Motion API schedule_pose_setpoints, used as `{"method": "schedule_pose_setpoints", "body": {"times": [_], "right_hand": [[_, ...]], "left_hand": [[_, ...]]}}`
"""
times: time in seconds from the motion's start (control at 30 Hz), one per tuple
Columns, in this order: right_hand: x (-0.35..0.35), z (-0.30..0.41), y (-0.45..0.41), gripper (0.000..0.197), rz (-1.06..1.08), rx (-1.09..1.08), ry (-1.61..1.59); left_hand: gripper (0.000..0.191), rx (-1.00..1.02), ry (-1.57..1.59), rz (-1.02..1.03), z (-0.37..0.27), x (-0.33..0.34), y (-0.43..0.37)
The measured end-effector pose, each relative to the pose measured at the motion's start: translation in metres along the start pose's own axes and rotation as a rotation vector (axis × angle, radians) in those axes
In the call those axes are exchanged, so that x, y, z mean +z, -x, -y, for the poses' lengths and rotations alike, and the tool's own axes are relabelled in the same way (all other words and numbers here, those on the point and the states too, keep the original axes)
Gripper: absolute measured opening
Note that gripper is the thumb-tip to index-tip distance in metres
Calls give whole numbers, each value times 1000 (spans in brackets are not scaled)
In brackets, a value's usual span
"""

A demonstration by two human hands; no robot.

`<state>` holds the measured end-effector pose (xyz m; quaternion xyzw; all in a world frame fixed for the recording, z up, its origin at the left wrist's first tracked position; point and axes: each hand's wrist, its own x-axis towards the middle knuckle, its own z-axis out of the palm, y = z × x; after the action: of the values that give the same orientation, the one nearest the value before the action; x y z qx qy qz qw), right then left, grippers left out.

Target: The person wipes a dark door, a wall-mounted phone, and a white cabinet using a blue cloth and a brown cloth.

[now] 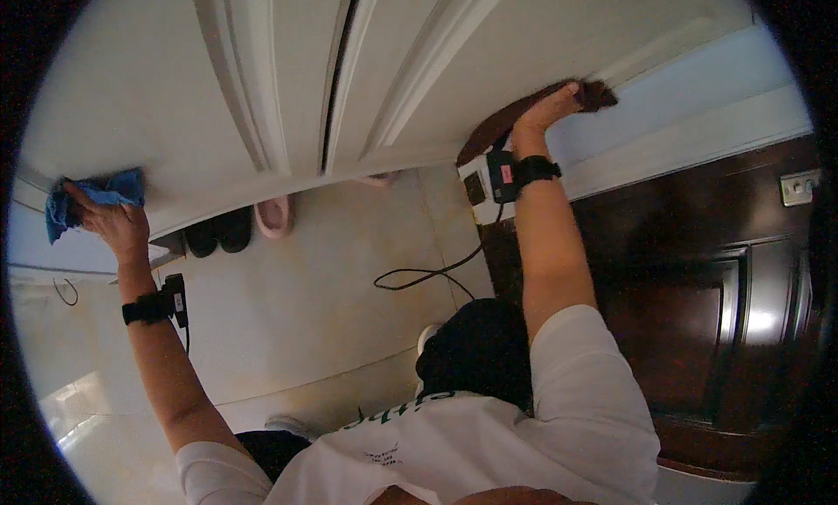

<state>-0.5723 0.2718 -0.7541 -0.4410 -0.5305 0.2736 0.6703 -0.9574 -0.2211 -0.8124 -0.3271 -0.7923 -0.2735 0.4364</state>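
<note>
My left hand [118,225] holds a crumpled blue cloth [121,187] at the left side of a white panelled cabinet [163,79]. The fingers are partly buried in the cloth, and its top meets the cabinet front. On the other side, my right hand [546,112] grips a dark brown cloth [497,128] at the cabinet's right edge. Part of that cloth hangs down the front, and a bunched end sticks out past the thumb. A dark vertical gap [337,79] divides the two cabinet doors between my hands.
Black slippers [217,233] and a pink slipper [273,215] sit beneath the cabinet on the tiled floor [314,308]. A black cable [419,279] loops from the device [503,176] on my right wrist. A dark wooden door [655,335] with a metal lock [797,188] stands at right.
</note>
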Motion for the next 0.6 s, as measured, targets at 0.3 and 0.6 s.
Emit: {"method": "schedule_pose_setpoints", "body": {"times": [0.3,0.6], "right_hand": [[5,-168,85,84,375,728,482],[60,-23,241,38,373,1383,-127]], "left_hand": [[90,161,-252,45,4,7,2],[96,-73,-185,221,14,23,37]]}}
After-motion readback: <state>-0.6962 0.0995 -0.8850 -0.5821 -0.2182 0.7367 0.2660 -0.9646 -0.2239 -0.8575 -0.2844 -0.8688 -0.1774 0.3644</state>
